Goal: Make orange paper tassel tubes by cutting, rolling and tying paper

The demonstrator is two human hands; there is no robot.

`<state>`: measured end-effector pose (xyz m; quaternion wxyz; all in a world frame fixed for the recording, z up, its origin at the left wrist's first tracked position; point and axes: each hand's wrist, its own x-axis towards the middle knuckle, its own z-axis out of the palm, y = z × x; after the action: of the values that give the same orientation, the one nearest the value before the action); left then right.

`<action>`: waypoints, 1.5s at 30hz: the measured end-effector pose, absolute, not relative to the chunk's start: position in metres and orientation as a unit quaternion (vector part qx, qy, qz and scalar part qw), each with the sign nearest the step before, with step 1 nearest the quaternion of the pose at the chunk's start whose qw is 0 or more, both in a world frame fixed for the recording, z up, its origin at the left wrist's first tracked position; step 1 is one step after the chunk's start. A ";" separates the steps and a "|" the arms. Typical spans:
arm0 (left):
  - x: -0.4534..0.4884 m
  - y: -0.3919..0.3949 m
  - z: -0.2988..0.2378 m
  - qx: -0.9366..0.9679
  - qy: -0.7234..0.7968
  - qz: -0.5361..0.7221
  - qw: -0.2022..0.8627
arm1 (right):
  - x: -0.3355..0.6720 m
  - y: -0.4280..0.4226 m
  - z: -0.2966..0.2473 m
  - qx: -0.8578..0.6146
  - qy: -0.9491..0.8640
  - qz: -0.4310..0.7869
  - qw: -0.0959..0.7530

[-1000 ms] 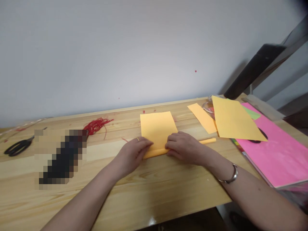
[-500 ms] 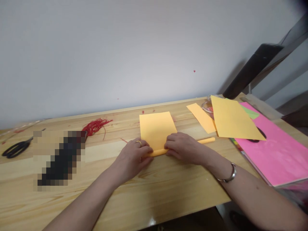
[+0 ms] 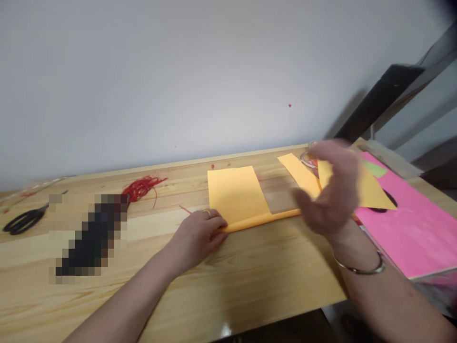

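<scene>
Black-handled scissors (image 3: 36, 214) lie left of some red string (image 3: 141, 189) (loosely tangled).

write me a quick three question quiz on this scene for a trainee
1. True or false: the left hand is touching the paper roll.
2. Fill in: the bracelet is on the ____ arm.
3. Which of these lies farthest to the left in the picture?
a) pink sheet
b) scissors
c) red thread

Key:
1. True
2. right
3. b
</scene>
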<state>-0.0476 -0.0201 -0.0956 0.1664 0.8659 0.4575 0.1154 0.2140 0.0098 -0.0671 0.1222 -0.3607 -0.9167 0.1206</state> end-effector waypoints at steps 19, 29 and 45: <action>-0.049 -0.021 -0.097 0.859 0.467 0.112 0.176 | 0.191 0.009 -0.072 -0.380 -0.918 0.110 0.009; -0.050 -0.019 -0.098 0.850 0.473 0.119 0.202 | 0.190 0.010 -0.073 -0.373 -0.921 0.115 -0.009; -0.059 -0.016 -0.080 0.824 0.473 0.084 0.300 | 0.189 0.008 -0.072 -0.378 -0.917 0.121 -0.024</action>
<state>-0.0591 -0.0156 -0.0799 0.3002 0.8238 0.4735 0.0840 0.1894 0.0085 -0.0719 -0.0241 -0.3782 -0.9175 0.1210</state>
